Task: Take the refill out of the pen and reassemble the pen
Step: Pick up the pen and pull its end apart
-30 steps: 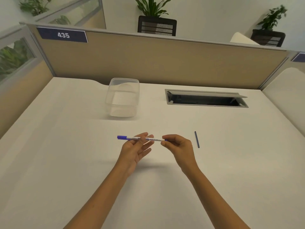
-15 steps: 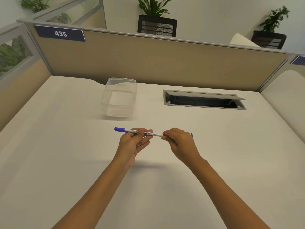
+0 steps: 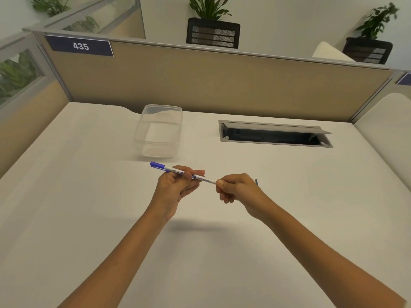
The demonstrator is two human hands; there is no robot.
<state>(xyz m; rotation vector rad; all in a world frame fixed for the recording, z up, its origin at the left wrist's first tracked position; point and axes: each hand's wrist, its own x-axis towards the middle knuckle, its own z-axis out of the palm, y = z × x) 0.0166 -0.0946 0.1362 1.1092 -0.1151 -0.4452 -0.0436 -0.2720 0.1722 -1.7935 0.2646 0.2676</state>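
A clear plastic container (image 3: 159,131) stands on the white tabletop (image 3: 89,196) at the far left of centre, near the partition; just in front of it the left hand (image 3: 178,185) pinches the middle of a whiteboard marker (image 3: 184,173) between thumb and fingers, its blue cap pointing left and slightly away, held above the tabletop. The right hand (image 3: 238,187) is closed around the marker's right end, hiding it; behind that hand a thin blue refill (image 3: 256,182) pokes out, and farther back right lies an open cable hatch (image 3: 274,134)
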